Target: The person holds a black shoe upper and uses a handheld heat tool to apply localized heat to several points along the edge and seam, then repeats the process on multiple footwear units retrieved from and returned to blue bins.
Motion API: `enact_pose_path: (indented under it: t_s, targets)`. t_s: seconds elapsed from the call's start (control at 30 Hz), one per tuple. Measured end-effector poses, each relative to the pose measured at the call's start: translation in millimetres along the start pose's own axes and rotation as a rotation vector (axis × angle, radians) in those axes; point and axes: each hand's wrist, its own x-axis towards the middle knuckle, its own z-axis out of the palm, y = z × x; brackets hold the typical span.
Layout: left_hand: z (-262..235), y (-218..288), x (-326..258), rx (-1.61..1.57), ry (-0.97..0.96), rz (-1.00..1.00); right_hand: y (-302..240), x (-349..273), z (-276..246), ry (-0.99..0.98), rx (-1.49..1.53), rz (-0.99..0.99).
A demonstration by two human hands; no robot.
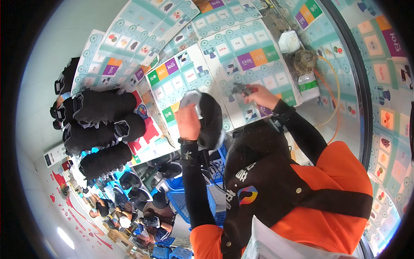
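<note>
My left hand [188, 121] is closed on the near-left side of a black cap [211, 118]. A pale lining or edge shows beside the fingers, and the cap hangs over the front edge of the worktable [222, 77]. To its right, above the patterned sheet covering the table, my right hand [264, 97] grips a small dark hand tool [242, 89] with a bit of red near the fingers. The tool's exact kind is too blurred to make out. Cap and tool are apart.
Stacks of black caps [103, 108] stand at the left. Past my right hand are a white container [289, 42], a brownish bundle [304, 61], a white and green box [308, 86] and an orange hose [334, 103]. Blue crates [179, 203] stand below; people [151, 222] work at lower left.
</note>
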Motion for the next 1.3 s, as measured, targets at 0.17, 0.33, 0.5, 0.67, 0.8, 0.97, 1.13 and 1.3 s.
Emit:
enact_pose_path:
  t_s: [0.17,0.33,0.5,0.67,0.8,0.97,1.13,1.3]
  targets:
    - [12.4,7.0,-12.6,0.238,-0.377,0.491,-22.1,-7.5,-15.1,0.077,0.029,-0.009]
    - [57.3,-5.8,-57.8,0.263,0.188,-0.210,-8.9,-5.7,-5.3,0.020,0.084,-0.018]
    - [46.0,-0.2,-46.1,0.332,0.056,-0.861,-15.1,-13.1,-9.4,-0.006,0.111,-0.017]
    - [-39.3,-7.2,-7.3,0.212,-0.016,-0.403,-19.9,-24.9,-33.8,-0.037,0.115,-0.104]
    - [-5.1,-18.6,57.9,0.405,-0.431,-0.152,-20.6,-17.4,-18.4,-0.123,0.067,-0.113]
    - [69.5,-5.1,72.2,0.334,-0.475,-0.118,-28.6,-18.5,13.2,-0.106,-0.327,-0.220]
    - [81.7,12.2,88.8,0.340,-0.537,-0.194,-27.8,-9.5,15.7,-0.035,-0.438,-0.162]
    - [87.8,15.5,94.6,0.328,-0.553,-0.186,1.3,14.0,26.0,-0.091,-0.718,-0.349]
